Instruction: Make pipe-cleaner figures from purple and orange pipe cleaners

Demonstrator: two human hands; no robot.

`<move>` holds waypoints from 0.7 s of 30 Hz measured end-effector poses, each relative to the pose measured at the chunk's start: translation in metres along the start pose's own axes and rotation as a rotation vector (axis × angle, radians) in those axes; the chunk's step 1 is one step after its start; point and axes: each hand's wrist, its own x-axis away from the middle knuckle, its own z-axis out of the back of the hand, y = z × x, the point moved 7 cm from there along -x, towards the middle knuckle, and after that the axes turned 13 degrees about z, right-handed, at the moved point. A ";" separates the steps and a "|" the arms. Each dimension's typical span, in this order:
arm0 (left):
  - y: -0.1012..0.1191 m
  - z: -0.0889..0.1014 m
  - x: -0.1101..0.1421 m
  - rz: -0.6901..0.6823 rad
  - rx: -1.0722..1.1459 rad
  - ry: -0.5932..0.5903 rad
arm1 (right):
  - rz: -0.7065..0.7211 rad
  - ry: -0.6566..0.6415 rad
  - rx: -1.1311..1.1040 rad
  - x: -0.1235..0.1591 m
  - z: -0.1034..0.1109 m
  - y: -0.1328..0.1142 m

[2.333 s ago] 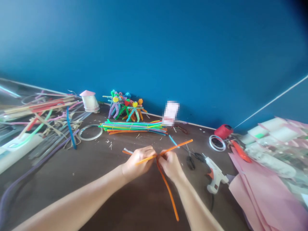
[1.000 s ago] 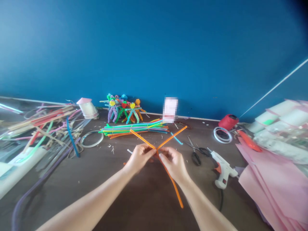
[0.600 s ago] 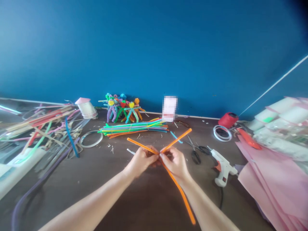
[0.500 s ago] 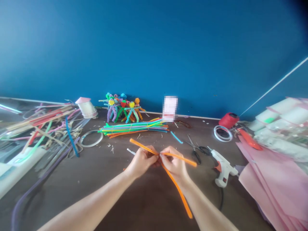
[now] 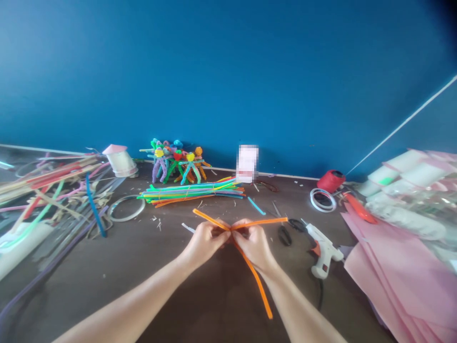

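Orange pipe cleaners (image 5: 255, 274) meet between my two hands above the middle of the table. My left hand (image 5: 207, 238) pinches them at the crossing, with one arm sticking out to the upper left. My right hand (image 5: 253, 240) grips the same spot from the other side, thumb and fingers closed. A second arm points right over that hand, and a long one hangs down past its wrist. The crossing itself is partly hidden by the fingertips. Beyond the hands lies a bundle of coloured pipe cleaners (image 5: 193, 191).
Several pipe-cleaner figures (image 5: 174, 162) stand by the blue wall. To the right lie scissors (image 5: 284, 235), a white glue gun (image 5: 324, 252), a red thread spool (image 5: 331, 181) and pink sheets (image 5: 389, 271). Loose strips (image 5: 53, 190) and a tape ring (image 5: 126, 208) are at left.
The right-pointing orange arm has swung up from sloping downward to nearly level. My hands have shifted slightly left and remain together at the crossing; the whole view has shifted a little.
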 end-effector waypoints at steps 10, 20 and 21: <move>0.004 0.010 0.000 -0.142 -0.091 0.157 | -0.016 0.025 -0.036 0.004 -0.004 0.005; 0.023 0.014 0.013 -0.365 -0.351 0.303 | -0.038 0.022 -0.009 0.005 -0.003 0.005; 0.023 0.014 0.012 -0.356 -0.343 0.298 | -0.038 0.038 -0.014 0.005 -0.002 0.005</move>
